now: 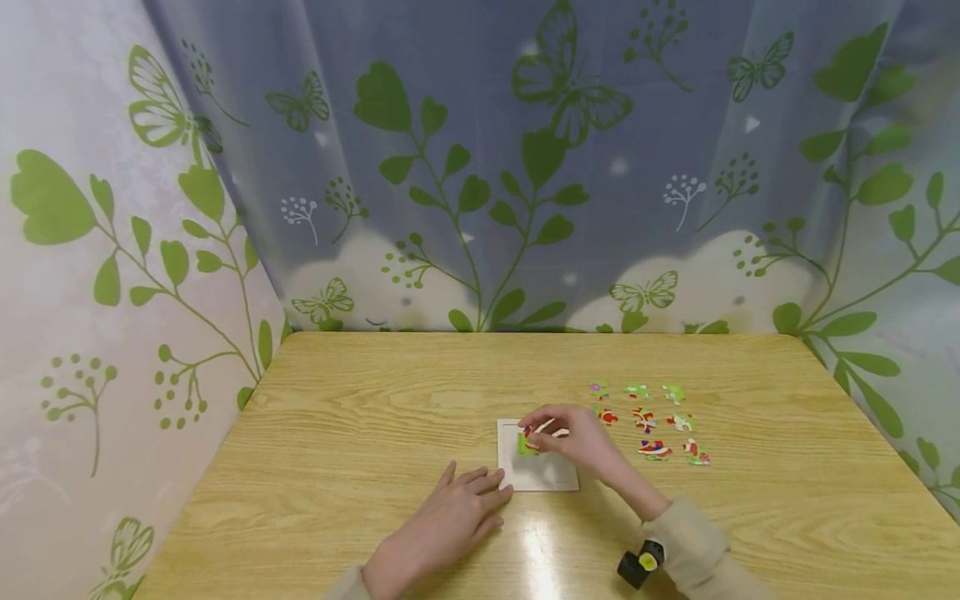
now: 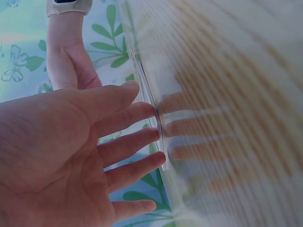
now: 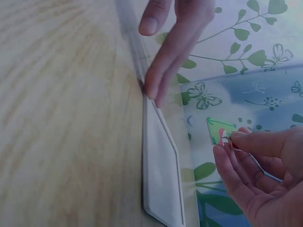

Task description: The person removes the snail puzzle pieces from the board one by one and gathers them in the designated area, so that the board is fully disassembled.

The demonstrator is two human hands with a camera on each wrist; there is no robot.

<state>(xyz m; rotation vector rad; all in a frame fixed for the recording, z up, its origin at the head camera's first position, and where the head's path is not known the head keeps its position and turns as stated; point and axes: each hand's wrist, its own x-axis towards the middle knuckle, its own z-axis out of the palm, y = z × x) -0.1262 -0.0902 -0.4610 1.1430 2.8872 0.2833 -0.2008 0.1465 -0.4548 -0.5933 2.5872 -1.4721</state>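
Note:
Over a white puzzle tray (image 1: 557, 482), my right hand (image 1: 573, 433) pinches a green puzzle piece with red on it (image 1: 527, 446). In the right wrist view the thumb and fingers grip that piece (image 3: 218, 129) by one side, and it is raised above the tray (image 3: 163, 179). My left hand (image 1: 457, 508) lies at the tray's near left corner, fingers spread and fairly straight. Its fingertips touch the tray's edge, as the left wrist view of the hand (image 2: 57, 142) also shows. The tray's middle is partly hidden by my right hand.
Several loose puzzle pieces (image 1: 654, 450) lie in rough rows on the wooden table (image 1: 360, 400), right of the tray. A black device (image 1: 641, 564) is strapped at my right wrist. A patterned curtain (image 1: 465, 167) hangs behind the table and along its sides.

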